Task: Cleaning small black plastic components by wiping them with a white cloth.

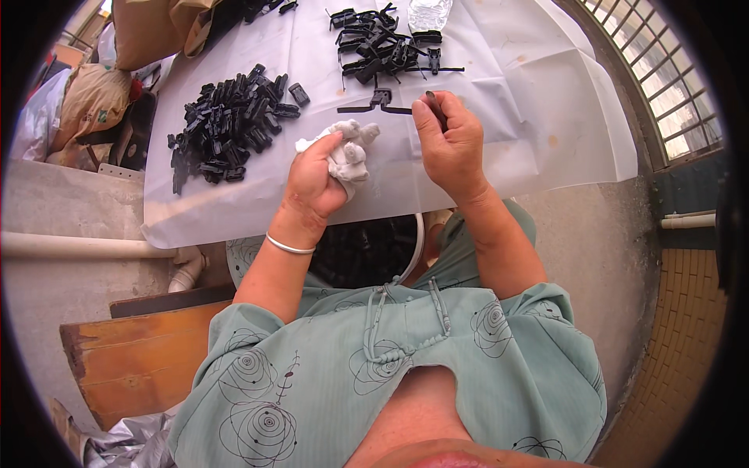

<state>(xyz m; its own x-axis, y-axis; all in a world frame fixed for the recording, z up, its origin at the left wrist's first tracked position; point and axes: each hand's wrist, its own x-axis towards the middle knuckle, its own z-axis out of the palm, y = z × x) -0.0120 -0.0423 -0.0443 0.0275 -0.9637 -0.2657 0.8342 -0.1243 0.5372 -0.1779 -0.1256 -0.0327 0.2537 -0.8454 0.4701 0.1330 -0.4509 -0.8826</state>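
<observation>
My left hand (pixel 314 178) is closed around a bunched white cloth (pixel 351 160) with stubby, finger-like folds, possibly a glove. Across from it, my right hand (pixel 455 148) grips a slim dark tool (pixel 435 110) between thumb and fingers; its kind cannot be made out. Just ahead of both hands, a black plastic part (pixel 381 97) with a thin strip to each side lies on the table. Its right strip reaches my right thumb; whether they touch is unclear.
A white sheet covers the table (pixel 538 93). Small black plastic pieces (pixel 234 121) are heaped at left, and more parts with strips (pixel 378 47) lie at the far middle beside a silvery packet (pixel 429 14). Below the edge, a white-rimmed bucket (pixel 367 249) holds dark pieces.
</observation>
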